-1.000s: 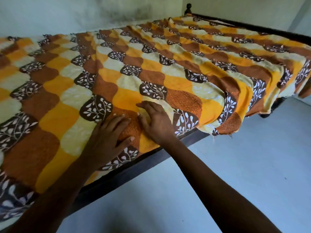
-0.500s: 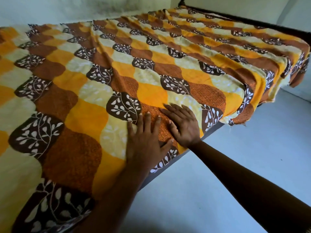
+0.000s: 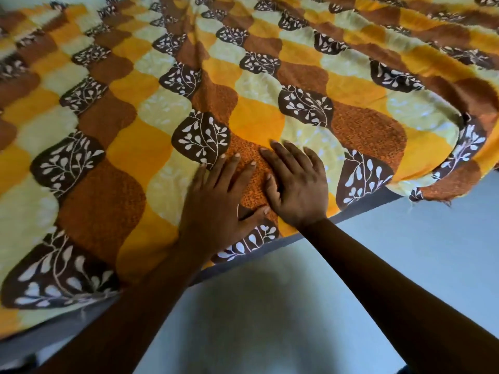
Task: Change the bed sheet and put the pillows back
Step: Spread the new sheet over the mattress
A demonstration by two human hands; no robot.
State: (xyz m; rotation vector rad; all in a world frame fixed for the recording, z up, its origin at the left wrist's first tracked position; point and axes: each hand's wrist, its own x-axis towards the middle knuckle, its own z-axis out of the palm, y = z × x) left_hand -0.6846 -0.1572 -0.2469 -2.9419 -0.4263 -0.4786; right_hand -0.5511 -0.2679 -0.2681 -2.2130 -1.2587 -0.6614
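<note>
A bed sheet patterned in orange, yellow, cream and brown with white leaf sprigs covers the bed. My left hand lies flat on it near the bed's near edge, fingers straight and spread. My right hand presses flat beside it, fingers pointing up and left, thumbs almost touching. To the right, a fold of the sheet hangs loose over the edge. Wrinkles run across the far part. No pillows are in view.
The dark bed frame edge runs diagonally under the sheet's hem. Pale grey floor fills the lower right.
The view has moved closer and lower over the bed. Both hands have slid a little further onto the sheet, staying flat side by side.
</note>
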